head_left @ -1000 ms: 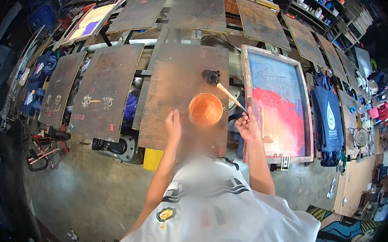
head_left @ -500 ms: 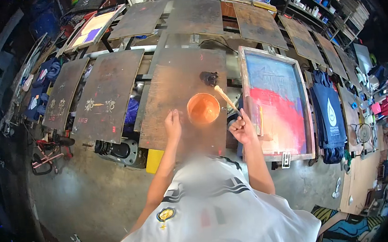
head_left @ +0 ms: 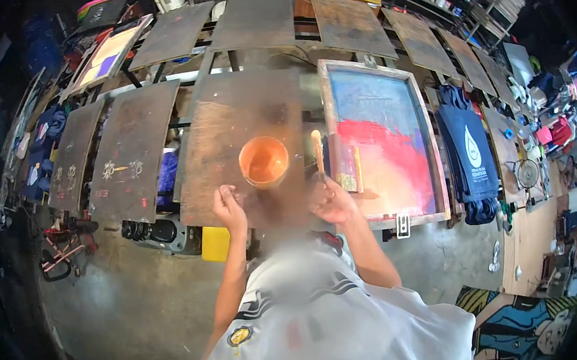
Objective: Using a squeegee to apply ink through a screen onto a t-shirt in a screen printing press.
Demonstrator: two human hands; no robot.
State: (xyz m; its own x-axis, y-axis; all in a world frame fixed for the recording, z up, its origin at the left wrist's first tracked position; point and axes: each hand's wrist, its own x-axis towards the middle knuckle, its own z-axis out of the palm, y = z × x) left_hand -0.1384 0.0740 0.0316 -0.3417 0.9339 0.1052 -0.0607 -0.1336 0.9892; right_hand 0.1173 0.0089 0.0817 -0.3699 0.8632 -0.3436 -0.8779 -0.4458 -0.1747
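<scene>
An orange ink tub sits on a brown printing platen, the surface, between both hands. The left hand, loosely curled and empty, rests just below it, likely steadying. The right hand is closed around a wooden stirring stick beside a red-and-blue printing screen.

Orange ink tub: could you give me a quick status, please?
Left hand empty beside orange tub. Right hand grips wooden stick. Printing screen just right.
</scene>
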